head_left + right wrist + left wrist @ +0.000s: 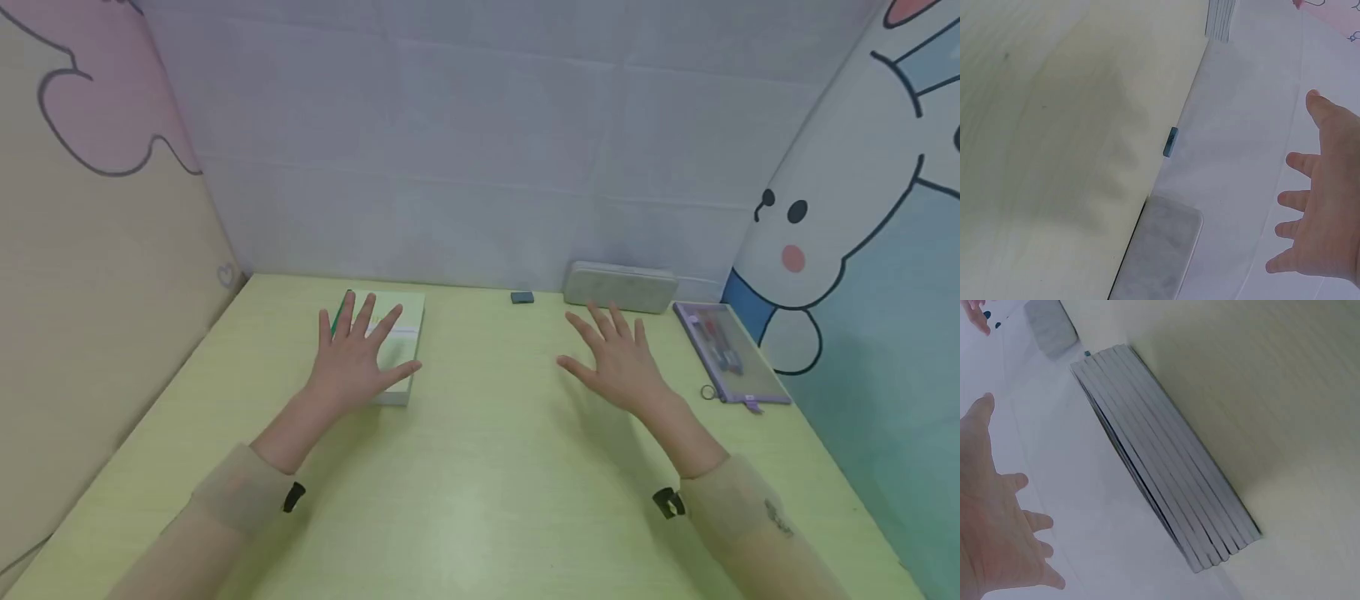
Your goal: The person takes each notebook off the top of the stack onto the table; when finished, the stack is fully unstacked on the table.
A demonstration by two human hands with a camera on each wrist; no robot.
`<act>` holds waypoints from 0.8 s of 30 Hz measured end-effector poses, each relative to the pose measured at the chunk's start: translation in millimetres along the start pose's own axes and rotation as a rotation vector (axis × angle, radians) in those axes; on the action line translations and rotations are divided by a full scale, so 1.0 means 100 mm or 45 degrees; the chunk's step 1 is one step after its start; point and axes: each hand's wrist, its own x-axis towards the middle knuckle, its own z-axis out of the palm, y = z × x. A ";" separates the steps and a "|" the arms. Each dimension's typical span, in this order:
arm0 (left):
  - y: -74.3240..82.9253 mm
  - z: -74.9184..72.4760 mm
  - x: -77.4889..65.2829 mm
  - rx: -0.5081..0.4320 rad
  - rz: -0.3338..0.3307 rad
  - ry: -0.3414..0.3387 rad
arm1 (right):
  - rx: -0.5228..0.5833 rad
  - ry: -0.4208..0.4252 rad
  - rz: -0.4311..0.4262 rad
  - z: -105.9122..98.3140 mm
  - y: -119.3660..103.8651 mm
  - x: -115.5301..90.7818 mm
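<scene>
My left hand is raised with its fingers spread, partly hiding a stack of thin books or notebooks on the left of the table. In the left wrist view the layered page edges of the stack show, with a gap between them and the fingers. My right hand, also spread and holding nothing, hovers above the table. Beyond it, against the back wall, a grey marbled case stands on its long side. A small dark blue block sits between stack and case near the back edge.
A purple-edged zip pouch, see-through with pens inside, lies at the table's right edge, a ring beside it. White cloth closes off the back. Printed panels flank the pale wooden table.
</scene>
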 end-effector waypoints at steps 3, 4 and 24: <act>-0.04 -0.06 0.04 0.008 0.014 -0.022 | -0.010 0.005 0.005 -0.05 -0.04 0.08; -0.06 -0.09 0.06 0.014 0.021 -0.032 | -0.007 0.011 0.005 -0.06 -0.05 0.11; -0.80 -0.06 0.25 0.052 0.033 -0.078 | 0.111 0.084 -0.108 -0.10 -0.60 0.74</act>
